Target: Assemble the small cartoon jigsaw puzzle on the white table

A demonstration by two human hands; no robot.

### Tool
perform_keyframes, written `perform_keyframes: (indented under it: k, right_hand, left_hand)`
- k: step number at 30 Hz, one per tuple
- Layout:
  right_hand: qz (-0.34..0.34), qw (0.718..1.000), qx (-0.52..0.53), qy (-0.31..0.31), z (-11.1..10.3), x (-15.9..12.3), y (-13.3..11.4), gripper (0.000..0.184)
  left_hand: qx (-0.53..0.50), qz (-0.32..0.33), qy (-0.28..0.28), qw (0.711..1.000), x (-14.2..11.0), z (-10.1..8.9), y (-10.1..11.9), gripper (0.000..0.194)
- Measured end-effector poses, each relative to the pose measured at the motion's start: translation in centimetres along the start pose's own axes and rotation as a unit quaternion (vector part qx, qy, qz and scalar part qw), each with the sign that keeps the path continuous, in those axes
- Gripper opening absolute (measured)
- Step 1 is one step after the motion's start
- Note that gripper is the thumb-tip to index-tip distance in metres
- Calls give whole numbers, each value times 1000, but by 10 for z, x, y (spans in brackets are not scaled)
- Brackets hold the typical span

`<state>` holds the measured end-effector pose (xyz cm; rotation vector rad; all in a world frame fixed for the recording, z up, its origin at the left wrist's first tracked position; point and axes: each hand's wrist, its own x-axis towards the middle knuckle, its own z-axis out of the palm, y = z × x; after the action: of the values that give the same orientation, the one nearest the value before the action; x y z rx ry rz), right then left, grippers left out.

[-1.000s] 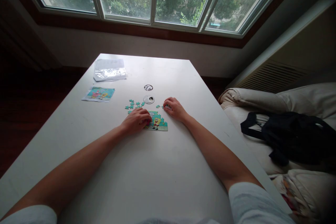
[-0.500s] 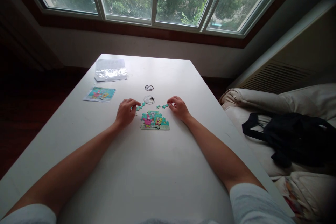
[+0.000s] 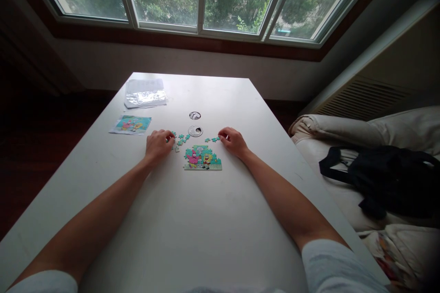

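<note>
A small, partly built cartoon jigsaw lies on the white table between my two hands. Several loose teal pieces are scattered just beyond it. My left hand rests knuckles-up at the left of those pieces, fingers curled and fingertips touching the nearest ones; what it holds, if anything, is hidden. My right hand lies at the puzzle's upper right, fingers curled, fingertips against a teal piece.
A printed reference picture and a clear plastic bag lie at the table's far left. Two round cable grommets sit behind the pieces. A black bag lies on a light sofa at the right. Windows run along the far wall.
My left hand has left the puzzle's left part and moved up and to the left, to the loose pieces, uncovering the picture. My right hand has barely shifted.
</note>
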<state>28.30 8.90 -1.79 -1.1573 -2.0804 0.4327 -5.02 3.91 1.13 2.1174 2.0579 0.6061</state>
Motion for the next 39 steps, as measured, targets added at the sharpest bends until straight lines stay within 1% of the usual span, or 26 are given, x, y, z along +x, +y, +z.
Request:
perform_keyframes:
  k: [1, 4, 6, 8, 13, 15, 18, 20, 22, 24, 26, 34, 39]
  right_hand:
    - [0, 1000, 0, 0, 0, 0, 0, 12]
    - [-1, 1000, 0, -3, 1, 1, 0, 12]
    - [-2, 1000, 1, -5, 1, 1, 0, 11]
    - [-4, 1000, -1, -3, 1, 1, -1, 10]
    - [-33, 999, -13, -4, -1, -1, -10, 12]
    - [-63, 997, -25, -22, 0, -2, -18, 15]
    - [-140, 985, -61, -78, 3, -5, -32, 20]
    - [-183, 974, -79, -112, 7, -7, -42, 30]
    - [-204, 964, -90, -141, 11, -10, -50, 40]
    - [-209, 959, -98, -164, 14, -12, -54, 46]
    - [-203, 959, -100, -171, 15, -13, -54, 47]
    - [-172, 966, -101, -167, 10, -8, -41, 44]
    - [-161, 970, -89, -161, 10, -7, -37, 43]
  left_hand:
    - [15, 27, -25, 999, -1, -6, 2, 21]
    - [58, 102, -60, 991, -6, -24, 6, 24]
    - [72, 126, -79, 986, -10, -31, 6, 25]
    - [81, 131, -91, 984, -13, -34, 7, 26]
    - [116, 121, -79, 983, -19, -26, 13, 22]
    - [117, 128, -73, 982, -20, -24, 15, 20]
    - [108, 137, -70, 982, -21, -22, 17, 19]
    - [99, 137, -74, 983, -22, -23, 18, 18]
    - [95, 137, -76, 983, -23, -23, 19, 17]
    - [94, 139, -75, 983, -23, -22, 20, 16]
    - [94, 141, -75, 983, -23, -22, 22, 17]
    - [74, 158, -93, 980, -26, -21, 29, 16]
    - [44, 159, -130, 978, -30, -18, 35, 17]
